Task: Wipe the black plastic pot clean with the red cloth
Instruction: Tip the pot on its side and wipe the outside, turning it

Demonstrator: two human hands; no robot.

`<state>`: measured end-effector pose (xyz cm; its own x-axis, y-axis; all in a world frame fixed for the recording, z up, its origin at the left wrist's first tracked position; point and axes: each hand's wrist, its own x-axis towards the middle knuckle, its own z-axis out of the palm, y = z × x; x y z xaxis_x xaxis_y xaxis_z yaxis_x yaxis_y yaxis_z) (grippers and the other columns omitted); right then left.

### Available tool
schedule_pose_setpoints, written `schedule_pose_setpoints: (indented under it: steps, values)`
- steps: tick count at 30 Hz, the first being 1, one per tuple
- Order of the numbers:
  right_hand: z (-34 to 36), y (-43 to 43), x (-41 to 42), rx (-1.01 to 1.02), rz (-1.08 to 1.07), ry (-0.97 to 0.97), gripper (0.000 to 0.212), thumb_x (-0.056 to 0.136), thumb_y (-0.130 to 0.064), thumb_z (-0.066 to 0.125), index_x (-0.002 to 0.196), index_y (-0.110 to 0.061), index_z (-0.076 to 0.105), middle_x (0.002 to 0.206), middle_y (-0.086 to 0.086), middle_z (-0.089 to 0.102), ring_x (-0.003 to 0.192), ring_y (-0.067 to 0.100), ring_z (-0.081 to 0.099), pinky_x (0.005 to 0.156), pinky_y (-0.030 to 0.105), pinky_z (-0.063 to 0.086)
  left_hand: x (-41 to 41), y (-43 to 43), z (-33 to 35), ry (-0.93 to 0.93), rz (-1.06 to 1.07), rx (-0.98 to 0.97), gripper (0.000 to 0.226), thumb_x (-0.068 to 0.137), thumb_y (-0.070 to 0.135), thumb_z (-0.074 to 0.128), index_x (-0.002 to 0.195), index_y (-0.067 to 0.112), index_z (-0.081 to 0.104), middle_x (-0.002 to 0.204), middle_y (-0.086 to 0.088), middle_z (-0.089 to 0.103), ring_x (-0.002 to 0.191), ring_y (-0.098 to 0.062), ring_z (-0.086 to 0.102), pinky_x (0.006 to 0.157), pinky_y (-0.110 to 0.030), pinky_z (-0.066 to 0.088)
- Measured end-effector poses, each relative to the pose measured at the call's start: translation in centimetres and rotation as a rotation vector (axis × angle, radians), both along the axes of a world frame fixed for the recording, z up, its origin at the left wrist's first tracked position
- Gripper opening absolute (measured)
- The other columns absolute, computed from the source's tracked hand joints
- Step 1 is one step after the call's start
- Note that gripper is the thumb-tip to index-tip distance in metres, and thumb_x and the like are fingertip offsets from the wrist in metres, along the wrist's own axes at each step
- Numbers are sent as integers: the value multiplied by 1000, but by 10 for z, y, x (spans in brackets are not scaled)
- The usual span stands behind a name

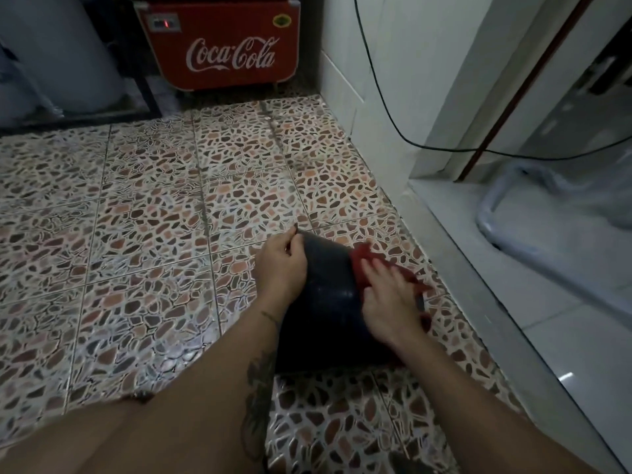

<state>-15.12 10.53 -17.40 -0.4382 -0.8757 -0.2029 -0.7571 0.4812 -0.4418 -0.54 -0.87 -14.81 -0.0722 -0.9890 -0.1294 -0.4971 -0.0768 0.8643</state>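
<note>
**Pot wipe under way on tiled floor**

The tiled floor (143,206) carries the black plastic pot (328,302), lying on its side near the white step (478,268). Left hand (282,265) clamps the far rim, fingers curled. Right hand (386,302) presses the red cloth (362,261) flat, fingers together. Recommend firm overlapping strokes, turning the pot between passes.
</note>
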Motion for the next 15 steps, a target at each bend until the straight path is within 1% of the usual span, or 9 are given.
schedule_pose_setpoints:
  steps: [2, 4, 6, 8, 10, 12, 15]
  values:
    - [8, -11, 34, -101, 138, -56, 60, 102, -23, 38, 159, -33, 21, 169, -7, 12, 155, 21, 4, 125, 50, -2, 2, -1, -4, -17, -1, -13, 40, 99, 37, 48, 133, 25, 66, 133, 3, 67, 124, -22, 59, 107, -42, 45]
    - [10, -22, 52, -146, 215, -99, 61, 102, -23, 37, 159, -34, 20, 169, -7, 11, 155, 20, 1, 124, 47, -7, 5, -3, -6, -17, 1, 0, 41, 97, 39, 48, 132, 27, 67, 130, 1, 70, 121, -24, 61, 106, -44, 47]
    - [9, -31, 47, -165, 236, -131, 60, 100, -28, 34, 159, -34, 23, 169, -7, 14, 155, 19, 3, 124, 47, -8, 5, -6, -7, 1, -15, 34, 41, 98, 40, 48, 131, 25, 68, 130, -1, 70, 122, -25, 61, 107, -42, 46]
    - [5, -37, 29, -147, 252, -121, 62, 97, -36, 28, 158, -34, 24, 168, -5, 18, 155, 20, 8, 124, 51, -3, 5, -10, -7, 31, -21, 63, 41, 100, 40, 48, 129, 21, 69, 128, -4, 71, 120, -25, 63, 105, -40, 47]
    - [-2, -40, 9, -111, 205, -76, 63, 96, -42, 24, 158, -31, 25, 167, -1, 23, 153, 22, 15, 123, 55, 2, 5, -11, -7, 63, -17, 77, 44, 99, 44, 48, 131, 22, 68, 127, -3, 71, 118, -24, 63, 105, -43, 49]
    - [-11, -40, -14, -64, 113, -12, 63, 97, -44, 20, 157, -26, 29, 164, 3, 31, 150, 24, 23, 122, 58, 6, 4, -11, -8, 61, -16, 80, 46, 99, 47, 46, 132, 23, 67, 128, -1, 70, 118, -24, 62, 105, -45, 49]
    - [-26, -22, -50, 17, -17, 67, 64, 97, -46, 13, 155, -24, 32, 160, 4, 38, 148, 23, 30, 122, 61, 4, 0, -12, -7, 41, 3, 52, 43, 99, 44, 45, 133, 27, 66, 131, 1, 67, 120, -23, 60, 106, -46, 47]
